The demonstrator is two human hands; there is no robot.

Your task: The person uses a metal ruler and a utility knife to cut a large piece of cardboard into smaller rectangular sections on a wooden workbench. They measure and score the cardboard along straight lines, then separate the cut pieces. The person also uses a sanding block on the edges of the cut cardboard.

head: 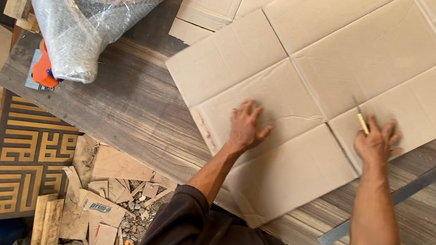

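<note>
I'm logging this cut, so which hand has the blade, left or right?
The right hand holds the slim yellow-handled knife on the flattened brown cardboard box; the left hand just presses flat, empty.

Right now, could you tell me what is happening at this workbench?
A person leans over a flattened cardboard box lying on a wooden table. The left hand presses flat on the cardboard, fingers spread. The right hand holds a yellow-handled cutter against it. A metal straightedge lies beside the right arm.
</note>
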